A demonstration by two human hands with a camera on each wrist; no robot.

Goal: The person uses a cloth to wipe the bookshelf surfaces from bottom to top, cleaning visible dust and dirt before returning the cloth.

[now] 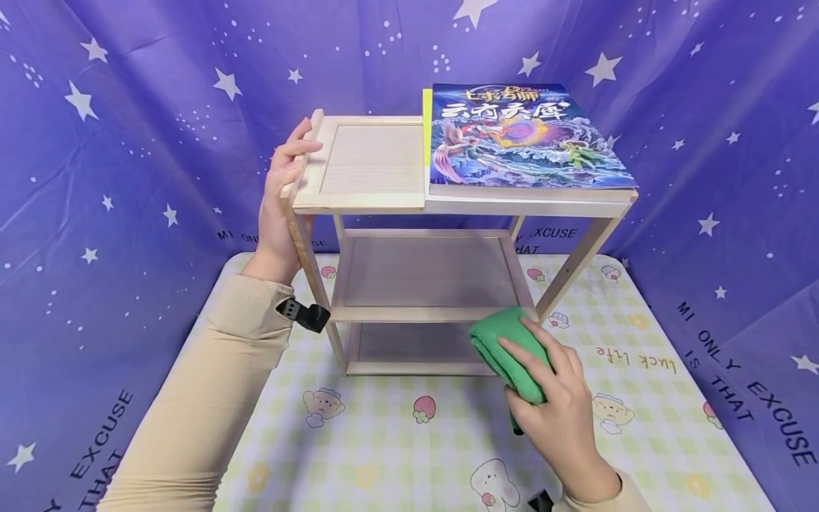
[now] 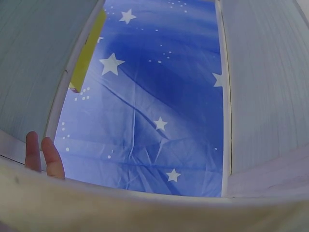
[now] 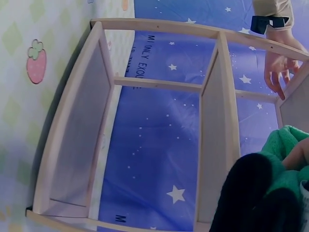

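A three-tier wooden shelf [image 1: 371, 202] stands upright on the table. My left hand [image 1: 275, 220] grips its upper left side, some fingers over the raised end rail of the top board. Two fingertips [image 2: 52, 158] show past the wood in the left wrist view. A folded green cloth [image 1: 502, 340] is in my right hand [image 1: 558, 402], pressed between fingers and thumb. The cloth overlaps the right front edge of the middle board [image 1: 429, 274] in the head view. In the right wrist view, a bit of the cloth [image 3: 285, 140] appears beside dark rounded shapes that hide part of it.
A blue illustrated book [image 1: 531, 153] lies on the right half of the top board, with a yellow edge [image 1: 427, 128] sticking out at its left. A checked tablecloth [image 1: 384, 455] covers the table. Purple starry curtains [image 1: 160, 92] hang behind and at both sides.
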